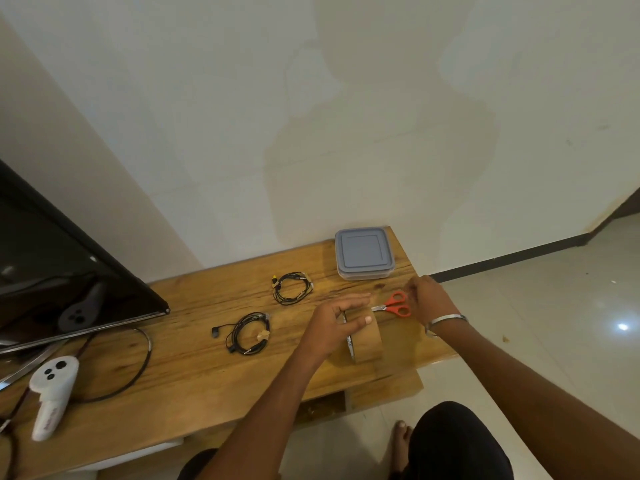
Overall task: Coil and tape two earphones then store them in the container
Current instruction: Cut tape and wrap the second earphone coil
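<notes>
The left hand [341, 318] grips the brown tape roll [365, 341] near the desk's [194, 375] right edge. The right hand [429, 296] rests half-open at the red scissors [396, 304]. Both coiled earphones [292, 287] [247, 334] lie mid-desk; the lidded container [363, 252] sits at the far right corner

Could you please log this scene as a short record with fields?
near coil: black coiled earphone, brown tape piece on it
far coil: black coiled earphone with yellow tip
container: clear square plastic box with grey lid, lid on
left hand: on upright brown tape roll
right hand: at red-handled scissors, grip unclear
surface: wooden table
</notes>
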`<state>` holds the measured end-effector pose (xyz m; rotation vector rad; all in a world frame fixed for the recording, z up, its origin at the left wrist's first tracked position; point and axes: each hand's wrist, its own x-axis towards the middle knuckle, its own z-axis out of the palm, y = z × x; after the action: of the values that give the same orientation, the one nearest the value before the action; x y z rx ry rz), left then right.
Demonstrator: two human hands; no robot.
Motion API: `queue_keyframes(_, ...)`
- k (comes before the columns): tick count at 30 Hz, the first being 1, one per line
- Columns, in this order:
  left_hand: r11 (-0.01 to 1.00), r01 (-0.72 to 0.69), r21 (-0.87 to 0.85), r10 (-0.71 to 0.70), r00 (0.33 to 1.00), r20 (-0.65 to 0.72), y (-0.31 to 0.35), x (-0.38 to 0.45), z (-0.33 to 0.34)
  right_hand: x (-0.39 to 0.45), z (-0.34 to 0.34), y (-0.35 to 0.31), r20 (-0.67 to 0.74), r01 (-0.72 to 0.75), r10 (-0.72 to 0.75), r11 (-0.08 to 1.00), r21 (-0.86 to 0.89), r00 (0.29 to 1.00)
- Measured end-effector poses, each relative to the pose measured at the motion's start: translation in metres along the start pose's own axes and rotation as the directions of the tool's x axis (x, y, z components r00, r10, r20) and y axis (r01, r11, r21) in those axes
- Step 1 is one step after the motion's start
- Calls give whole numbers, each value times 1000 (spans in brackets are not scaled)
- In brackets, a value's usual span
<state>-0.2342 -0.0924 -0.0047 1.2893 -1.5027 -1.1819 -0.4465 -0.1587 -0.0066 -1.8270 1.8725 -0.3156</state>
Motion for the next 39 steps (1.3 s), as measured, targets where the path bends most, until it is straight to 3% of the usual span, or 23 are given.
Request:
queue_keyframes(4, 1000, 2, 12, -2, 1000, -1, 0, 1, 0, -3, 7, 12, 137, 70, -55, 991, -111, 989)
queue_keyframes(18, 996, -63, 60, 63, 998, 9, 2, -3, 0, -4, 20, 3, 169, 82, -50, 979, -189, 984)
queue_keyframes(25, 987, -95, 130, 94, 995, 11, 3, -6, 2, -7, 7, -5, 269, 64, 7, 964, -257, 963)
queue_keyframes(32, 980, -113, 166, 117, 993, -16, 2, -2, 2, -10, -16, 3, 425, 33, 16, 994, -108, 905)
queue_keyframes(39, 994, -51, 98, 53, 998, -20, 2, 8, -4, -2, -48, 8, 689, -72, 111, 994, -85, 716)
